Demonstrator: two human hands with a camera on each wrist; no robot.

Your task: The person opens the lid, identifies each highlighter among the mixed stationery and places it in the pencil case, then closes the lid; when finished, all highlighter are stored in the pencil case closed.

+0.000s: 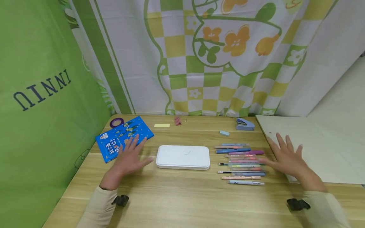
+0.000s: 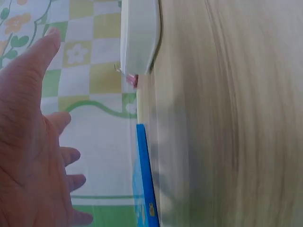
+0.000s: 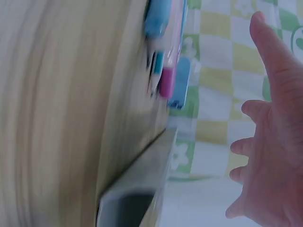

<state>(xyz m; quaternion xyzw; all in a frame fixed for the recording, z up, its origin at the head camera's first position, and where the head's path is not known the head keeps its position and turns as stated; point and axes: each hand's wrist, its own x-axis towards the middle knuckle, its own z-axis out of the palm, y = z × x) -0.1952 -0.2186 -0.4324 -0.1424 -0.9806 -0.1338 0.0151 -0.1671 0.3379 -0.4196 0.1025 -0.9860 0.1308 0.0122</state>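
Observation:
Fingers spread, my left hand (image 1: 127,160) hovers by the near corner of a blue booklet (image 1: 114,142), left of a closed white pencil case (image 1: 183,157). In the left wrist view this hand (image 2: 28,137) holds nothing. On the other side my right hand (image 1: 288,158) is spread too, near the right ends of a row of pens and pencils (image 1: 242,164); the right wrist view shows that hand (image 3: 279,132) with nothing in it. The pens lie side by side, right of the case, in pink, blue, purple and pale colours.
A purple tape roll (image 1: 116,123) touches the booklet's far edge. Toward the back lie yellow sticky notes (image 1: 162,125), a pink binder clip (image 1: 178,120), a light blue eraser (image 1: 224,133) and a blue stapler (image 1: 245,124). A pale board (image 1: 319,148) covers the table's right side.

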